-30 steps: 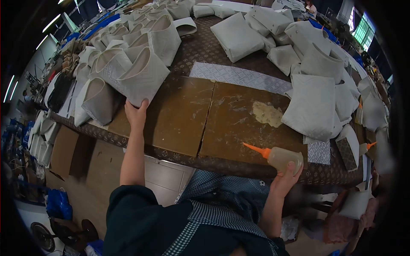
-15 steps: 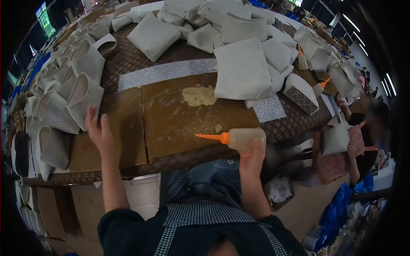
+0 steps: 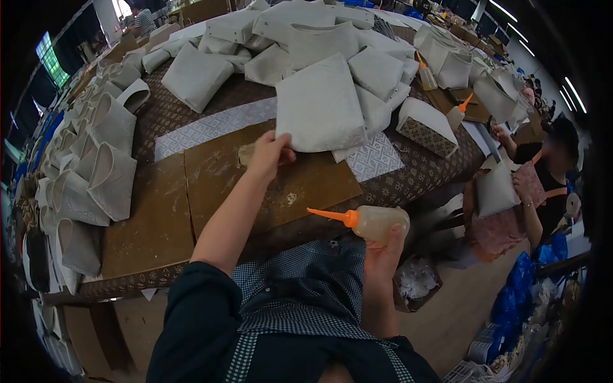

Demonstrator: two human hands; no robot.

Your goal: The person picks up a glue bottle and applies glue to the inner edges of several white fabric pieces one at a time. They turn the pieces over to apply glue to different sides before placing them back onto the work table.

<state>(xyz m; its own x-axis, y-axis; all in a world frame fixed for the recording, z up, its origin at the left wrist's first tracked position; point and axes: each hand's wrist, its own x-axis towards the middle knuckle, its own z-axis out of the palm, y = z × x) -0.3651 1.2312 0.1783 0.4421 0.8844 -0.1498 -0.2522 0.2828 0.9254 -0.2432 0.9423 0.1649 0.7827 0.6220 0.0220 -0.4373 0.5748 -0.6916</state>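
In the head view my left hand (image 3: pixel 271 153) reaches across to the near left corner of a flat white bag piece (image 3: pixel 321 105), fingers closed on its edge. That piece lies at the front of a pile of similar white ones. Wrapped in my right hand (image 3: pixel 385 252) is a squeeze bottle (image 3: pixel 377 225) of cloudy, pale liquid, held sideways with its long orange nozzle pointing left. Beneath my left arm is a brown board (image 3: pixel 223 191) with dried smears; a pale patch on it is partly hidden by the hand.
Open white bag bodies (image 3: pixel 112 182) stand in rows at the left. On the right are a boxy piece with a patterned side (image 3: pixel 424 131) and two more orange-tipped bottles. A co-worker (image 3: pixel 536 185) holds a white piece there. A box of clear plastic (image 3: pixel 416 281) stands below the table.
My left hand has moved right from beside the standing bag bodies and taken hold of the flat white piece's corner. The bottle stays in my right hand, slightly lower. The view has shifted.
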